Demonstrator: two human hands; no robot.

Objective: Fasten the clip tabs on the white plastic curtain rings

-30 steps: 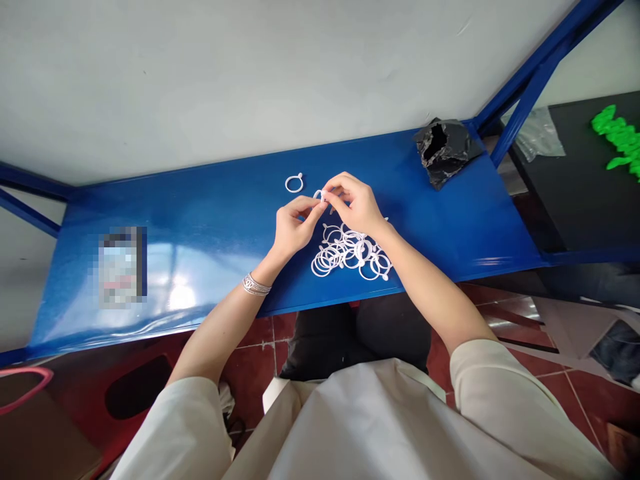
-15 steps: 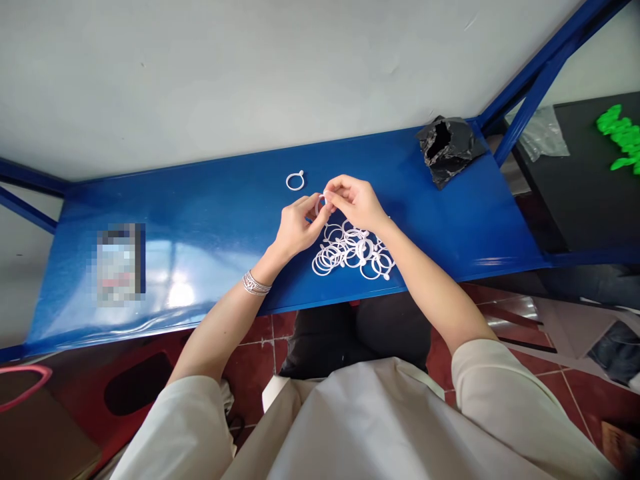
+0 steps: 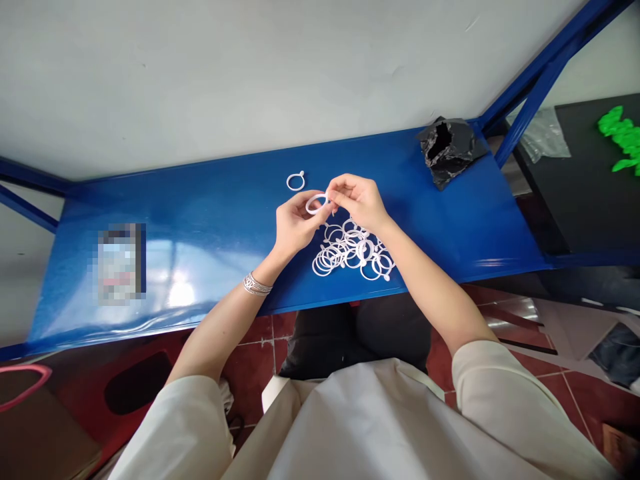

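Between my two hands is a white ring (image 3: 311,210) with its round face turned up toward me. My left hand (image 3: 296,223) grips its lower edge between thumb and fingers. On the ring's right side, the thumb and forefinger of my right hand (image 3: 359,203) pinch it; what exactly lies under those fingertips is hidden. Just below my hands a pile of similar white rings (image 3: 350,250), each with a small knob, lies on the blue table (image 3: 225,220). One more white ring (image 3: 289,185) rests alone beyond my left hand.
A crumpled black plastic bag (image 3: 453,147) sits at the table's back right corner. At the left lies a blurred-out rectangular object (image 3: 120,265). Blue metal posts (image 3: 533,100) rise at the right end, and a dark surface with bright green pieces (image 3: 620,137) stands past them.
The held ring has turned from nearly edge-on to showing its open circle. My left hand has shifted slightly left and opened a little around it. The pile and the lone ring are unchanged.
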